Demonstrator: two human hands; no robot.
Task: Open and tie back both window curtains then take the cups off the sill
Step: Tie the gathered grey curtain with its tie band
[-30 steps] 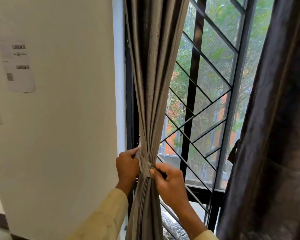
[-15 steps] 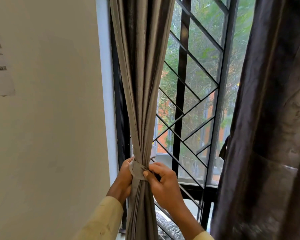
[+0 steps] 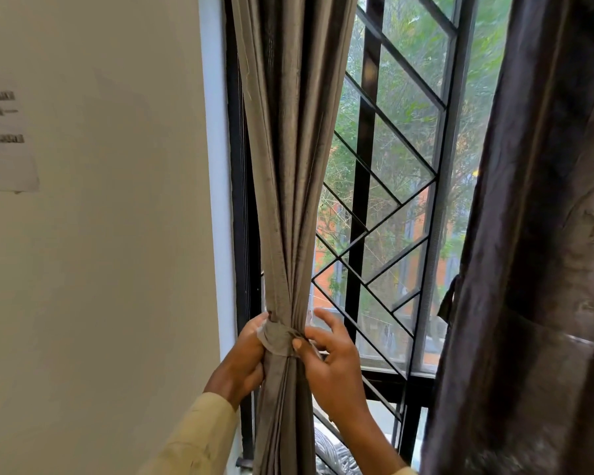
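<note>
The grey left curtain (image 3: 288, 166) hangs gathered into a narrow bundle at the window's left side. A fabric tie-back band (image 3: 277, 339) is wrapped around it low down. My left hand (image 3: 244, 361) grips the bundle and the band from the left. My right hand (image 3: 330, 358) touches the band's right end with thumb and forefinger, the other fingers spread. The dark right curtain (image 3: 535, 252) hangs loose on the right, with a short tie loop (image 3: 448, 299) dangling at its edge. No cups or sill are in view.
A black window frame with a diagonal metal grille (image 3: 384, 214) fills the middle. A cream wall (image 3: 110, 252) with a taped paper notice (image 3: 4, 145) is on the left. Something patterned (image 3: 336, 454) lies below the window.
The view has shifted a little to the left. My right hand's fingers have spread apart, with only thumb and forefinger still at the band. My left hand keeps its grip.
</note>
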